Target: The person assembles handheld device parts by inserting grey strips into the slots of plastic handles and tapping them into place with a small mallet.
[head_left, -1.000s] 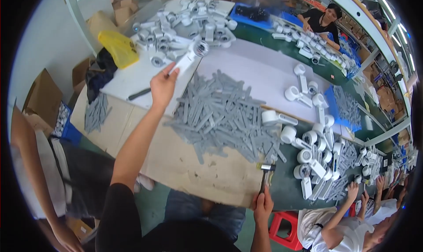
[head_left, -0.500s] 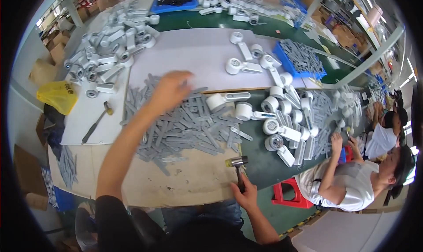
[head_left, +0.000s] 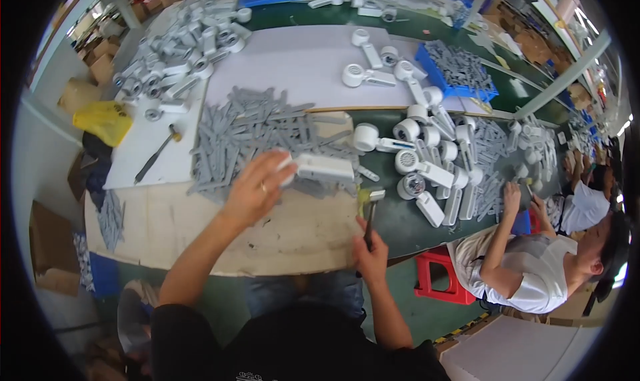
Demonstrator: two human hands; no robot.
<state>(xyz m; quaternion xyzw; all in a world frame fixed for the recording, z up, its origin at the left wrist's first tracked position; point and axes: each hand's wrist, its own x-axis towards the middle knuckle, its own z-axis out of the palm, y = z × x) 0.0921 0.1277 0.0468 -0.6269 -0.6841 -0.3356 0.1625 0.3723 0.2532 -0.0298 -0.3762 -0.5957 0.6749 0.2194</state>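
My left hand (head_left: 255,189) is wrapped round the round head of a white handheld fan (head_left: 325,168). The fan's long handle points right, above the board's right end. Under and beyond it spreads a heap of flat grey plastic strips (head_left: 233,124). My right hand (head_left: 371,256) grips the dark handle of a small mallet (head_left: 370,224) at the front edge of the table, its head up. Just right of the mallet, more white fans (head_left: 427,171) lie grouped on the green tabletop.
A second mallet (head_left: 158,154) lies on a white board at left, near a yellow bag (head_left: 103,122). Many fans (head_left: 190,48) are piled at far left. A blue bin (head_left: 460,91) holds grey strips. To the right, a co-worker (head_left: 527,268) sits by a red stool (head_left: 443,278).
My left hand has come nearer from the strip heap and taken hold of a white fan from the heap's right side. The mallet in my right hand has turned and its head is slightly higher.
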